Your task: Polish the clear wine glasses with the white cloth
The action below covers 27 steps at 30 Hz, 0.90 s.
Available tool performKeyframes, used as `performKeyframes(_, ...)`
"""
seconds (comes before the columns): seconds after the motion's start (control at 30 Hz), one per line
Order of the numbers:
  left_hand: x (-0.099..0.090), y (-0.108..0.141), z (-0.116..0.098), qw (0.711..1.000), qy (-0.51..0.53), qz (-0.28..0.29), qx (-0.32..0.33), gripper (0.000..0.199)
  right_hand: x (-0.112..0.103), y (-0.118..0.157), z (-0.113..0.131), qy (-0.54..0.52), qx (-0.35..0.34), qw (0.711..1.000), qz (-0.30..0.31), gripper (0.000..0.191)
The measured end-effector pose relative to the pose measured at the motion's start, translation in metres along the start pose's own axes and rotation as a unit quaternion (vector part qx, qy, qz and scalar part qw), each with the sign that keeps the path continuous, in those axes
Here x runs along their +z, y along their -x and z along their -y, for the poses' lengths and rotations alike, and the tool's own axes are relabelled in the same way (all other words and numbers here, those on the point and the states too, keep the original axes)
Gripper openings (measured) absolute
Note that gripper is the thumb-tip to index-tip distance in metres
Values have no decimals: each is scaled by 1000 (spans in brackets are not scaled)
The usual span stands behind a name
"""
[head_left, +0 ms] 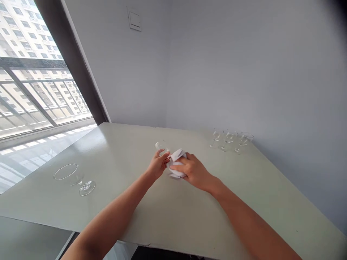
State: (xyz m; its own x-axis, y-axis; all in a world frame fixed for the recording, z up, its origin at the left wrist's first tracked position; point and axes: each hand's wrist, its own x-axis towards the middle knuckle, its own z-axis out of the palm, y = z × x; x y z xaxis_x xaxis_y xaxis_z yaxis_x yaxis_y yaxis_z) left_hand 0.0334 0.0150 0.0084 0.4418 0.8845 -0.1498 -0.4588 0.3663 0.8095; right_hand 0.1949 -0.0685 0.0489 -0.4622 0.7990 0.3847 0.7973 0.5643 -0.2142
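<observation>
Above the middle of the pale table [162, 202], my left hand [158, 163] grips a small clear glass [162, 147], which is tilted with its bowl toward the upper left. My right hand [193, 169] has its fingers around a crumpled white cloth [177, 164]. The cloth is pressed against the stem end of the glass and hides its foot. Both hands are close together, with the cloth between them.
A larger clear stemmed glass [86, 187] is at the left of the table. Several small stemmed glasses [229, 138] stand at the back right near the wall [244, 72]. A window [32, 72] is at the left, and the table's front edge is near my forearms.
</observation>
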Motion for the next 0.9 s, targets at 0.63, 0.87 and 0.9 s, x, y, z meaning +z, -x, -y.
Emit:
performKeyframes(0.63,20,23,-10,975,139,163,56,24,60,-9,0,-829,239,472,-179,17)
performKeyframes(0.87,14,16,-4,980,-14,147,134,33,64,-7,10,-839,326,416,-126,16)
performKeyframes(0.9,13,16,-3,978,-38,141,147,34,66,-6,8,-832,335,428,-110,15)
